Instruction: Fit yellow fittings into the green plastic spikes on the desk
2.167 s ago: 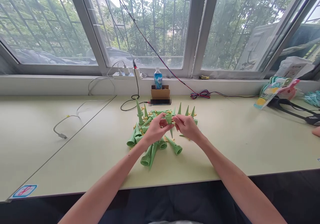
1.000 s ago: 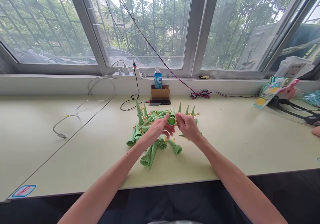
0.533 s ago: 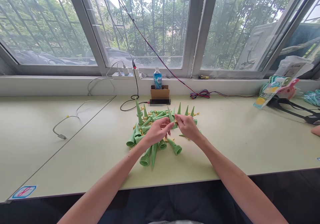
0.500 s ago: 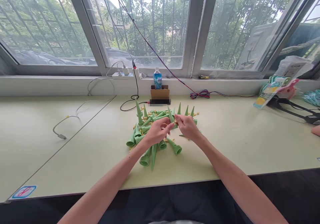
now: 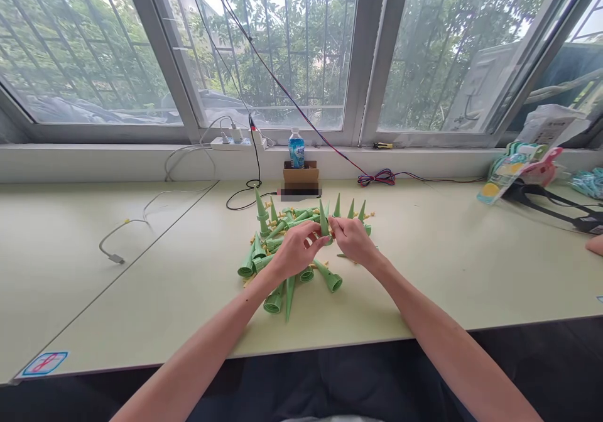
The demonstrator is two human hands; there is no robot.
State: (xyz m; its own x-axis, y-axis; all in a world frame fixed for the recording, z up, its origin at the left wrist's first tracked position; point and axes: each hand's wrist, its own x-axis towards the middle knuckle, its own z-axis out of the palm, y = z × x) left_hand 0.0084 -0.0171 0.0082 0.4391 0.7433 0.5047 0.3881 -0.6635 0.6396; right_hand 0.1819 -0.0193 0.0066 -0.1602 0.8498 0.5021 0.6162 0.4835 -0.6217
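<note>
A green plastic plant watering spike point(image 5: 323, 220) stands point up between my hands, above the table. My left hand point(image 5: 298, 246) is closed round its lower, wide end, thumb in front. My right hand point(image 5: 351, 237) pinches at the spike's right side; its fingertips hide what they grip. Around and under my hands lies a pile of similar green spikes with small yellow valves among them. One spike point(image 5: 328, 276) lies with its threaded mouth towards me, and another point(image 5: 273, 297) lies nearer the front edge. Several spikes, such as one point(image 5: 261, 211) at the left, stand point up.
Behind the pile, a blue bottle point(image 5: 296, 149) stands at a small cardboard box point(image 5: 300, 176). A white cable point(image 5: 115, 257) lies at the left, a coiled red-black wire point(image 5: 377, 177) at the back. Black straps point(image 5: 541, 205) and packets lie right, near another person's hand point(image 5: 594, 245).
The held spike has turned from point down, through mouth towards me, to point up. My left hand loosened and closed round it again; my right hand kept its pinch.
</note>
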